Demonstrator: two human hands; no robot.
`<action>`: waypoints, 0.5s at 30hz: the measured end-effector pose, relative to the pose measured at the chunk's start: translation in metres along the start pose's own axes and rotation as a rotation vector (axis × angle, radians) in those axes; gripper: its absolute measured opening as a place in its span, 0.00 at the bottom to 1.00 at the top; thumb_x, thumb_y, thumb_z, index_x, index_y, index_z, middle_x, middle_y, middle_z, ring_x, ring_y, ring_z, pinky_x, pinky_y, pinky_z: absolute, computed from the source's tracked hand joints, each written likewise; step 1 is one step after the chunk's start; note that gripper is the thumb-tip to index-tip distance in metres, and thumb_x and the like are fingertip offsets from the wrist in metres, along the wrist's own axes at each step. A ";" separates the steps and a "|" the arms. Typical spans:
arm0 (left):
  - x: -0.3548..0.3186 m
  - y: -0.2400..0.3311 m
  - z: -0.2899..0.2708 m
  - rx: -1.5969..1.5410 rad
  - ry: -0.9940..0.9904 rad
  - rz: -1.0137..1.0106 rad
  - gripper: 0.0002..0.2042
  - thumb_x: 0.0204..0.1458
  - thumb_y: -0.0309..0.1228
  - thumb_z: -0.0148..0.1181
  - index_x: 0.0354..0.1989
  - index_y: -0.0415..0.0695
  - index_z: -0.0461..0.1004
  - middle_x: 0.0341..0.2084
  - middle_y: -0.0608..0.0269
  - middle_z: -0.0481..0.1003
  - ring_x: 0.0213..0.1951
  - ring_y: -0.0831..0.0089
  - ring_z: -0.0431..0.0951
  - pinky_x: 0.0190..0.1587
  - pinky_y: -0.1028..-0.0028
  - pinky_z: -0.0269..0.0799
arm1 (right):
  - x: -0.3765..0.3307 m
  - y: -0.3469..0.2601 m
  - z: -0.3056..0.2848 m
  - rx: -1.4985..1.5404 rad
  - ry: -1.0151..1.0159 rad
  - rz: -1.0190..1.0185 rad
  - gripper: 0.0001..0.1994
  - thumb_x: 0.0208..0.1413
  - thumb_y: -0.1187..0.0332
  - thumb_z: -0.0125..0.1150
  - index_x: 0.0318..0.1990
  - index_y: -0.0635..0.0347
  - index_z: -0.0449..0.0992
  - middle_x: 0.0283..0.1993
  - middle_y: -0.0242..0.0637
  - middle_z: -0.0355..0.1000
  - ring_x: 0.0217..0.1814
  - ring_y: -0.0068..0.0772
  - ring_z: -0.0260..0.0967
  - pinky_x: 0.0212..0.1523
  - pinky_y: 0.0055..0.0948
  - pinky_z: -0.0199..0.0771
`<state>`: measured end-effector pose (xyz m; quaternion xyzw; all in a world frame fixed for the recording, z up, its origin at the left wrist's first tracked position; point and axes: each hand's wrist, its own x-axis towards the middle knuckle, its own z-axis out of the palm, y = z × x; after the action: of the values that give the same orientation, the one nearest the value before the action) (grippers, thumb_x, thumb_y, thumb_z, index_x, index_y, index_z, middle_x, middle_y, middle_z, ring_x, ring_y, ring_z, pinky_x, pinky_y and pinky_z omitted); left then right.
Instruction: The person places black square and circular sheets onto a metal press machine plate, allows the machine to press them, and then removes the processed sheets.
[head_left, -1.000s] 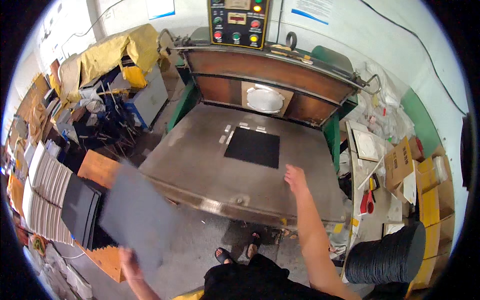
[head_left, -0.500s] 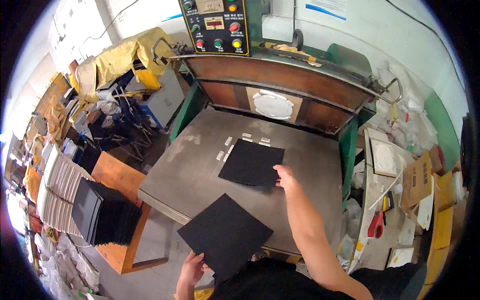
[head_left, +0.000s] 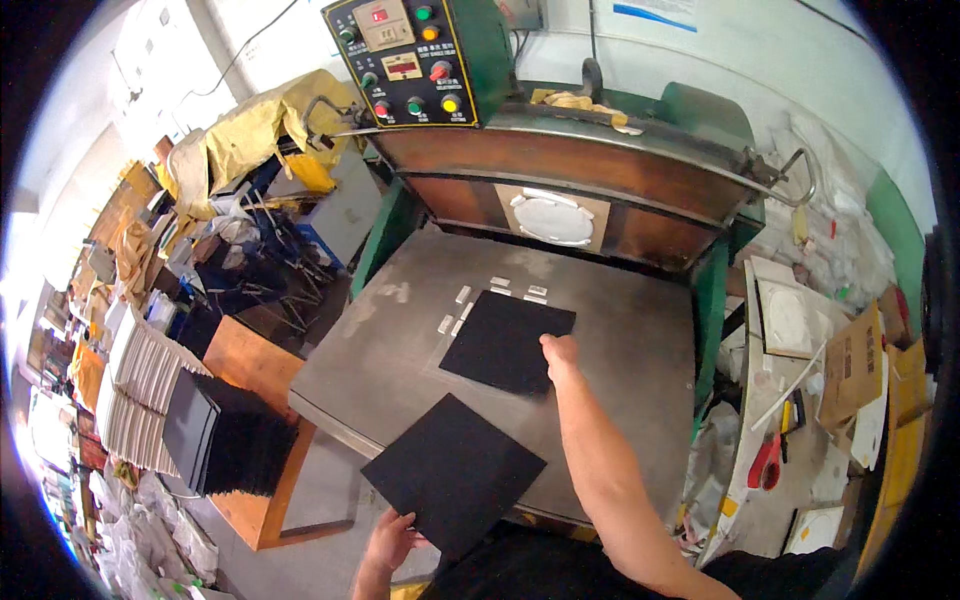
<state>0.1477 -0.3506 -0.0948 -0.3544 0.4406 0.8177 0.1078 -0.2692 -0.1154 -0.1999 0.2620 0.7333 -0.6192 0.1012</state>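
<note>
My left hand (head_left: 393, 543) is closed on the lower edge of a black square sheet (head_left: 455, 475), thumb on top, holding it in front of the press bed's near edge. A second black sheet (head_left: 505, 342) lies on the grey metal bed (head_left: 620, 400), its far and left sides close to several small white blocks (head_left: 463, 294). At that sheet's right edge, my right hand (head_left: 561, 356) is closed with the fingers together, gripping the edge; the fingertips are partly hidden.
Behind the bed stands the press's brown beam (head_left: 540, 165), with a button panel (head_left: 405, 65) at its left. A wooden stand (head_left: 240, 350) at left bears a stack of black sheets (head_left: 245, 440). On the right-hand bench (head_left: 745, 490) lie red-handled scissors (head_left: 766, 462) and a cardboard box (head_left: 853, 370).
The view has shifted slightly. My right hand has moved a little inward along the right edge of the sheet on the bed. My left hand keeps its sheet in nearly the same place.
</note>
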 end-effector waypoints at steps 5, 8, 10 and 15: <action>0.025 -0.022 -0.013 -0.070 0.055 0.051 0.16 0.58 0.25 0.51 0.55 0.41 0.67 0.39 0.58 0.77 0.34 0.67 0.80 0.34 0.70 0.76 | 0.043 0.000 -0.034 0.413 -0.045 0.375 0.15 0.49 0.71 0.64 0.44 0.64 0.73 0.41 0.43 0.73 0.41 0.42 0.73 0.37 0.48 0.73; 0.034 -0.025 -0.026 -0.044 0.044 0.031 0.14 0.58 0.25 0.51 0.53 0.41 0.70 0.38 0.59 0.77 0.32 0.67 0.79 0.34 0.68 0.77 | 0.040 -0.008 -0.041 0.463 -0.062 0.515 0.14 0.49 0.69 0.66 0.43 0.59 0.74 0.38 0.37 0.72 0.39 0.38 0.71 0.38 0.45 0.70; 0.030 -0.018 -0.025 -0.030 0.047 0.011 0.14 0.58 0.25 0.51 0.52 0.41 0.70 0.38 0.59 0.77 0.32 0.67 0.79 0.34 0.66 0.78 | 0.035 -0.017 -0.041 0.412 -0.093 0.548 0.14 0.49 0.67 0.66 0.43 0.56 0.73 0.36 0.34 0.70 0.37 0.37 0.69 0.37 0.45 0.69; 0.033 -0.012 -0.036 -0.009 0.026 -0.022 0.14 0.59 0.26 0.51 0.53 0.41 0.69 0.39 0.58 0.78 0.32 0.67 0.80 0.36 0.64 0.80 | 0.023 -0.028 -0.043 -0.048 -0.236 0.403 0.11 0.50 0.63 0.67 0.38 0.53 0.72 0.32 0.29 0.66 0.33 0.34 0.63 0.31 0.37 0.67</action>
<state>0.1472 -0.3768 -0.1375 -0.3705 0.4342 0.8138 0.1094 -0.2955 -0.0709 -0.1773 0.3264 0.6638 -0.5953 0.3136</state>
